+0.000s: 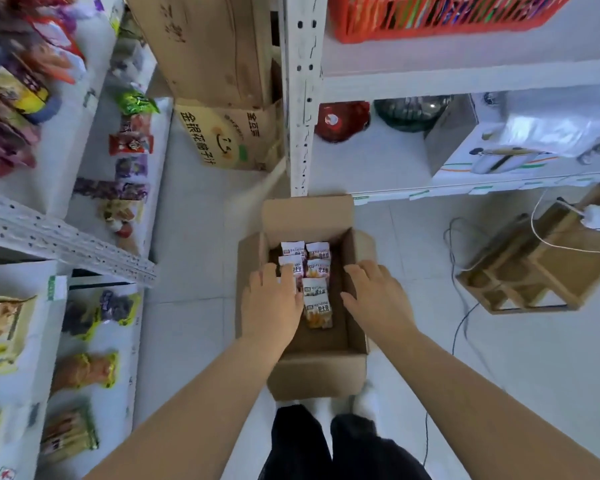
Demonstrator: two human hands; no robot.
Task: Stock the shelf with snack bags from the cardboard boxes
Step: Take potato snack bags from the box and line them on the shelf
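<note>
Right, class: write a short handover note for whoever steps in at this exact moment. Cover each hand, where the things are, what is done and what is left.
Left hand: open, fingers resting on the bags at the box's left side.
Right hand: open, over the box's right wall, holding nothing.
Box: on the floor by the feet, flaps open.
Bags: six show, lying flat inside the box; the left hand may hide more.
Shelf: to the left, already carrying other snacks.
Done: box opened.
Left: grip the bags, lift them out and place them on the shelf.
</note>
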